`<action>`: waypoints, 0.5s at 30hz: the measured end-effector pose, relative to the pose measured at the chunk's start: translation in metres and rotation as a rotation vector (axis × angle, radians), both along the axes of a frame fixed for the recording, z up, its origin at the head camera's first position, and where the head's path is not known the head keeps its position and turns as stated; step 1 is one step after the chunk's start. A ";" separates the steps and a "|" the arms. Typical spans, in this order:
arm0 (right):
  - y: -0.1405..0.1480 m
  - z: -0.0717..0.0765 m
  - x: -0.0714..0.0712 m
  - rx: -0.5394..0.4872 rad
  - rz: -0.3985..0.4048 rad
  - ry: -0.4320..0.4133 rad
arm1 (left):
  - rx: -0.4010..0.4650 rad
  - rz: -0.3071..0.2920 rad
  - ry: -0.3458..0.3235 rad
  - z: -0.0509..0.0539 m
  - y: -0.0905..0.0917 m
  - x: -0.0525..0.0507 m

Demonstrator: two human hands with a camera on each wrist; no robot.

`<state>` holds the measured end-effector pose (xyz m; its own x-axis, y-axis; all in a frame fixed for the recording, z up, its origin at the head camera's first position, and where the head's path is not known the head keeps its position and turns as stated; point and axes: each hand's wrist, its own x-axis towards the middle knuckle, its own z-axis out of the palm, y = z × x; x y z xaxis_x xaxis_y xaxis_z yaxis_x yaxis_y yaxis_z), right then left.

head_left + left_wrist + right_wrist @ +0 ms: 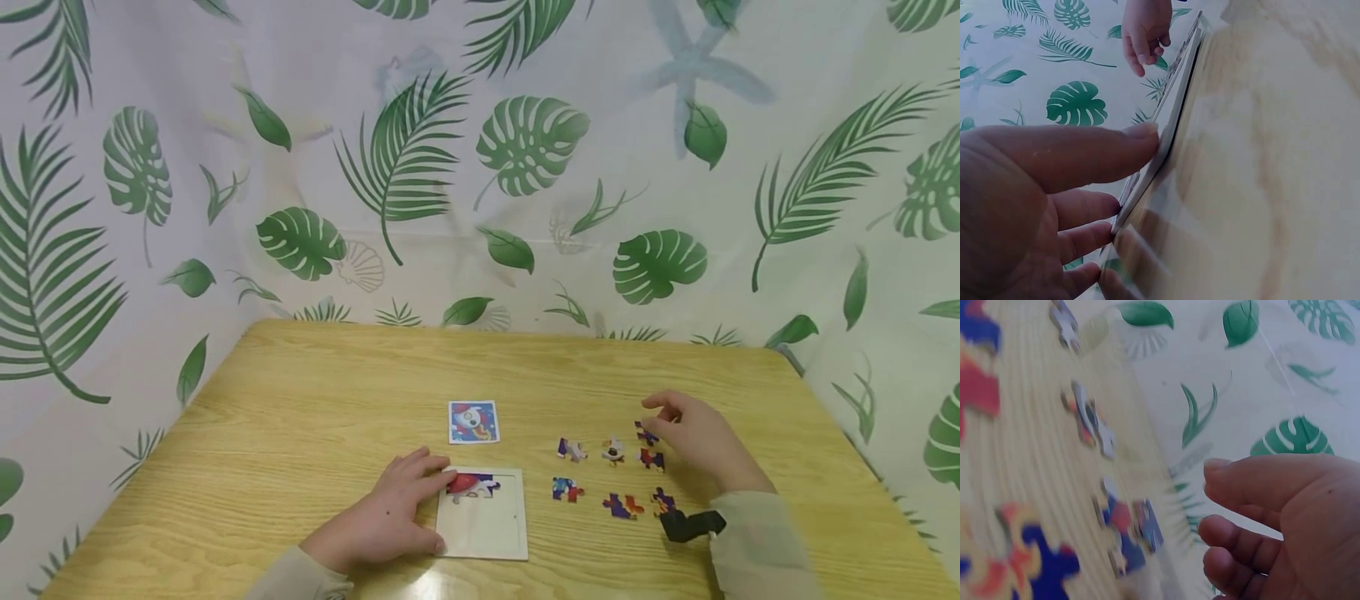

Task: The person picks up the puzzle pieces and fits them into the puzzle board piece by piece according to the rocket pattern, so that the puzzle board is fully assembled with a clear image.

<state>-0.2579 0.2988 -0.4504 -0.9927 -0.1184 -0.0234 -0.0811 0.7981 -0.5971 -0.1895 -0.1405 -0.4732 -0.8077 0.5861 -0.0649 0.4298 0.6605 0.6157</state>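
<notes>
My left hand (390,512) rests at the left edge of a white square puzzle tray (483,552), its thumb and fingertips touching the rim. In the left wrist view the left hand (1041,194) shows a straight thumb against the side of the tray (1179,94). Joined pieces with a red and white picture (471,485) lie in the tray's top left. My right hand (697,437) is beside a purple puzzle piece (645,432) at the far right of the loose pieces. Seen in the right wrist view, the right hand (1272,525) has loosely bent fingers and holds nothing.
Several loose puzzle pieces (622,505) lie on the wooden table (337,392) right of the tray. A picture card with a rocket (473,422) lies behind the tray. A leaf-patterned curtain (525,208) hangs behind the table. A black strap end (692,525) juts from the right wrist.
</notes>
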 end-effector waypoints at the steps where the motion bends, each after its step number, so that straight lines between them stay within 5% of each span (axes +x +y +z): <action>1: 0.005 -0.001 0.000 0.011 -0.002 -0.003 | -0.003 -0.001 -0.002 0.000 0.000 0.000; 9: 0.022 -0.016 -0.002 0.019 0.036 -0.103 | -0.014 -0.010 -0.016 0.002 -0.002 0.001; 15: 0.017 -0.018 -0.004 0.049 0.059 -0.070 | -0.007 -0.014 -0.023 0.003 -0.003 0.001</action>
